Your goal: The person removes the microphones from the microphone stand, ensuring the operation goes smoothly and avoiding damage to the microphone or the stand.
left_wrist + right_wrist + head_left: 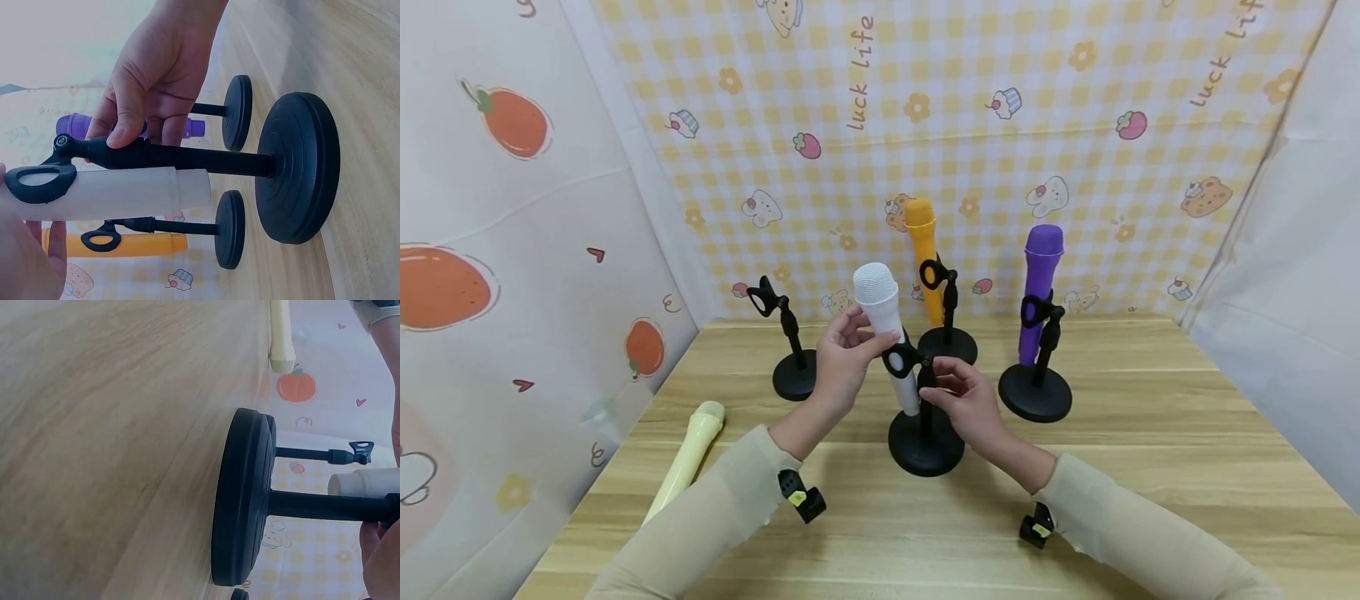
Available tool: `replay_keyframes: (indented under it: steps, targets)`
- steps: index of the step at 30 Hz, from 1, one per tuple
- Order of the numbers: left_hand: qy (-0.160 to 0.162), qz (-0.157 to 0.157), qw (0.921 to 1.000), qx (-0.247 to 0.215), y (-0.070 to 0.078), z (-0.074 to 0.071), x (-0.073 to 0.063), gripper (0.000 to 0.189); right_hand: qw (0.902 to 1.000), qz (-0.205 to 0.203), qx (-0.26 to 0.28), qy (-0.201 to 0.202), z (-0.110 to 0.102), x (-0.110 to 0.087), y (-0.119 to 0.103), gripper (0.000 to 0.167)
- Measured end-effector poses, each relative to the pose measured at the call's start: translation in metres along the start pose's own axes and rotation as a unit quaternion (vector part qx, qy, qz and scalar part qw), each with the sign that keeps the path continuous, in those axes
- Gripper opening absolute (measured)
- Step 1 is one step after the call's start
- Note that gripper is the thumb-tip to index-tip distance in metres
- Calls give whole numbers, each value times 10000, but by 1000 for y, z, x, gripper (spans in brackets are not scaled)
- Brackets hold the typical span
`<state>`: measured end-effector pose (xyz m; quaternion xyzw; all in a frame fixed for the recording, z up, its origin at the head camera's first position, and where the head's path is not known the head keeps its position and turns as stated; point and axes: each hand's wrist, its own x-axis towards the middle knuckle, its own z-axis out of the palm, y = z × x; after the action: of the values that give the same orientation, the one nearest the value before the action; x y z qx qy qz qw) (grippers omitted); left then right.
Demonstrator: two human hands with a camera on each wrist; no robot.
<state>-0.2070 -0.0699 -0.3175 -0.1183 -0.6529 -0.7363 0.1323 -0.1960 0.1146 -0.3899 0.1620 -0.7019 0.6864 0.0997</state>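
Note:
A white microphone [877,288] sits slightly tilted in the clip of a black desktop microphone stand [927,446] at the middle of the table. My left hand [844,357] grips the microphone just under its head, thumb across the front. My right hand [967,400] pinches the stand's upright below the clip; in the left wrist view the thumb of this right hand [156,81] presses on the thick black collar. The white microphone's lower end [350,485] shows beside the pole in the right wrist view.
Behind stand an orange microphone [922,229] and a purple microphone [1042,254], each in its own black stand. A black stand with a bare clip [794,377] is at the back left. A pale yellow microphone [688,454] lies on the table at left, near the left forearm.

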Motion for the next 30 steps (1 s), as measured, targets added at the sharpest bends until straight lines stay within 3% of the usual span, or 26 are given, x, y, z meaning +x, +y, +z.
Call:
replay_keyframes:
  steps: [13, 30]
  targets:
    - [-394, 289, 9986, -196, -2, -6, 4, 42, 9999, -15, -139, 25, 2, 0, 0, 32]
    - [-680, 106, 9969, -390, 0, -13, 9, 42, 9999, 37, -123, 64, 4, -2, -1, 32]
